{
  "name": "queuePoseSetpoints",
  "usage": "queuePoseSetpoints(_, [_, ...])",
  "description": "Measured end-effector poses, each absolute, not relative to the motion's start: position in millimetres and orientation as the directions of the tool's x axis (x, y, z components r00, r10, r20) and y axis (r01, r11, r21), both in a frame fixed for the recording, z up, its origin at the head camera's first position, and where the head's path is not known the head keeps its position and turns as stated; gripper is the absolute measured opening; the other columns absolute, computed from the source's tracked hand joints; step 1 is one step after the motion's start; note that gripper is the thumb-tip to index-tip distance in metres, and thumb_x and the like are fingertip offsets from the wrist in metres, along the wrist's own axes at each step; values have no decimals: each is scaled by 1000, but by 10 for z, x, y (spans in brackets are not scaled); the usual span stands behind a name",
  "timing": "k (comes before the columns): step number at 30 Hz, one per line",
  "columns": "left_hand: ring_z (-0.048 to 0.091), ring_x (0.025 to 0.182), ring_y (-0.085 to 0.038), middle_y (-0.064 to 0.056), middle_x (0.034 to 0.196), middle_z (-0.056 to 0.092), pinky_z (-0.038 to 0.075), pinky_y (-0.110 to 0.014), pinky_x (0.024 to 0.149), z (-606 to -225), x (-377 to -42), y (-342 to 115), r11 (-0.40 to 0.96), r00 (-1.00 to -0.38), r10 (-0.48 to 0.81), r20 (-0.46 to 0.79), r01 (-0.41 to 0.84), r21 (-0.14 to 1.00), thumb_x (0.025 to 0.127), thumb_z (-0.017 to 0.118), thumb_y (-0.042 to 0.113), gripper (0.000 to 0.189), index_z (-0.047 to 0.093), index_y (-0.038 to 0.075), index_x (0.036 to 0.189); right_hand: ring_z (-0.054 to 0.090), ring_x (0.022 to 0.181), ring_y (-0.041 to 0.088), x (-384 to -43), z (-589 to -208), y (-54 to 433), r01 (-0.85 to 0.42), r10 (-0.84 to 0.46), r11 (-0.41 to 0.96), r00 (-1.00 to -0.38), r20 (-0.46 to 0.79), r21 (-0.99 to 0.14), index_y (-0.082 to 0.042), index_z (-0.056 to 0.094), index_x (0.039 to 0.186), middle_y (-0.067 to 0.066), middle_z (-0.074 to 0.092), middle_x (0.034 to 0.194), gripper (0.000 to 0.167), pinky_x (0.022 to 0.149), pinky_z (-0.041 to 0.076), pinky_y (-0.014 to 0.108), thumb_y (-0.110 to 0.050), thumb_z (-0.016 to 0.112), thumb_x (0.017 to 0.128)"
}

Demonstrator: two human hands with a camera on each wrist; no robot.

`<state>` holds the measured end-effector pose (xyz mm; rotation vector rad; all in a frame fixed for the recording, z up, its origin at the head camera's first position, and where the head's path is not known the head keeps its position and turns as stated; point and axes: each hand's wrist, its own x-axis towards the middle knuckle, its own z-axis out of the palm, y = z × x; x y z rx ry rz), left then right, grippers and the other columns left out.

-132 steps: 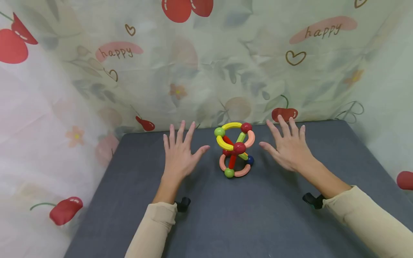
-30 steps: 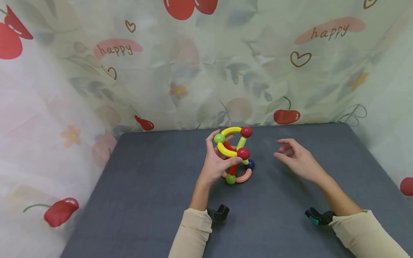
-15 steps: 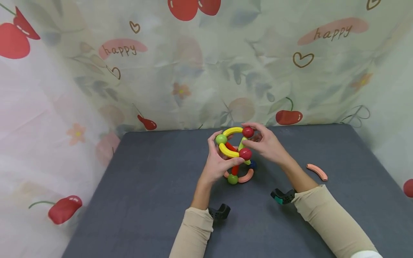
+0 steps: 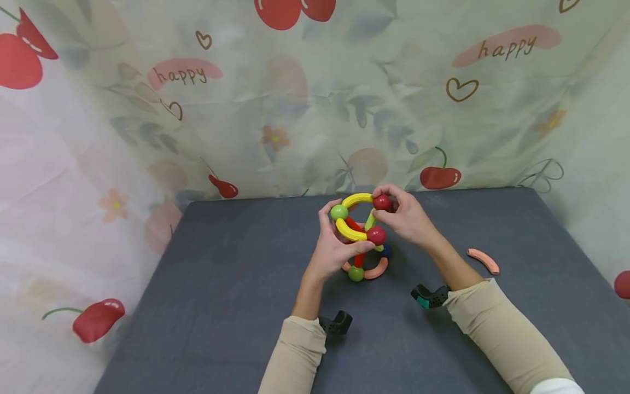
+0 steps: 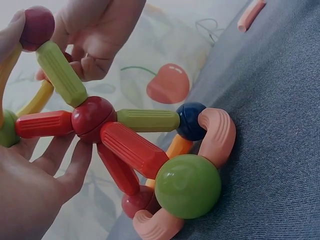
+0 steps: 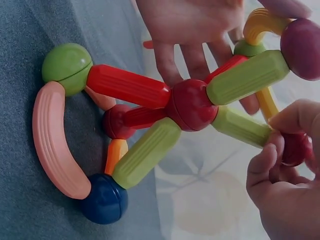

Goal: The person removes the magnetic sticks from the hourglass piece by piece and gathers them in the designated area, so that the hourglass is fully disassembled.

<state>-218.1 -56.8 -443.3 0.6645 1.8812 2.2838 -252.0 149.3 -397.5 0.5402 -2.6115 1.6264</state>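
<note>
A magnetic ball-and-stick model [image 4: 360,259] stands on its lower ring at the middle of the table. My left hand [image 4: 327,249] grips its upper part from the left, thumb at the near red ball [image 4: 376,236] and fingers behind. My right hand [image 4: 408,220] pinches the far red ball [image 4: 381,202] between thumb and fingers. Two yellow curved sticks meet at the upper green ball [image 4: 339,212]; the two red balls have no stick between them. In the right wrist view, straight red and light green sticks spread from a central red ball [image 6: 192,105]. A blue ball [image 6: 103,199] sits low.
A loose peach curved stick [image 4: 484,261] lies on the dark table [image 4: 221,306], right of the model and close to my right forearm. A cherry-printed cloth [image 4: 315,120] hangs behind the table. Each wrist carries a black camera mount [image 4: 336,324].
Both hands were spread beside the model; now both hold it. A peach curved stick has left the upper ring and lies on the right. Over the last half second, little moved.
</note>
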Motion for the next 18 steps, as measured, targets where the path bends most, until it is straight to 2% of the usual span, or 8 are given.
queuePoseSetpoints(3, [69, 112, -17, -13, 137, 58, 56, -32, 103, -4432, -2182, -568, -225, -897, 357, 261, 189, 956, 80, 85, 42, 107, 8, 21, 151, 59, 94, 28, -2533, -3937, 1496, -249, -266, 414, -953, 145, -876, -6, 58, 125, 15, 60, 123, 30, 79, 53, 22, -9, 63, 95])
queuePoseSetpoints(7, [69, 111, -18, -19, 129, 61, 56, -33, 102, -4418, -2190, -574, -211, -898, 355, 259, 193, 958, 80, 85, 45, 110, 7, 20, 152, 56, 88, 26, -2579, -3868, 1555, -154, -262, 379, -963, 54, -912, -6, 62, 124, 13, 63, 116, 28, 76, 52, 23, -12, 60, 97])
queuePoseSetpoints(12, [70, 110, -18, -26, 128, 60, 56, -32, 102, -4414, -2194, -582, -196, -896, 358, 263, 203, 959, 77, 84, 51, 117, 3, 16, 154, 58, 81, 26, -2687, -3858, 1686, -119, -252, 377, -968, 22, -918, -11, 61, 137, 7, 63, 103, 39, 76, 52, 28, -19, 64, 99])
queuePoseSetpoints(15, [70, 109, -17, -29, 128, 59, 55, -31, 103, -4426, -2188, -584, -200, -896, 356, 267, 206, 958, 77, 84, 49, 118, 3, 14, 154, 66, 90, 28, -2811, -3939, 1767, -151, -239, 465, -970, 40, -872, -13, 55, 146, 11, 65, 110, 50, 80, 55, 30, -24, 66, 99])
queuePoseSetpoints(18, [70, 108, -17, -30, 128, 58, 56, -31, 102, -4435, -2176, -573, -211, -895, 361, 264, 197, 957, 80, 84, 42, 112, 4, 16, 154, 68, 103, 32, -2959, -4095, 1855, -144, -219, 585, -976, 16, -798, -7, 49, 149, 19, 61, 127, 57, 82, 56, 32, -27, 67, 99])
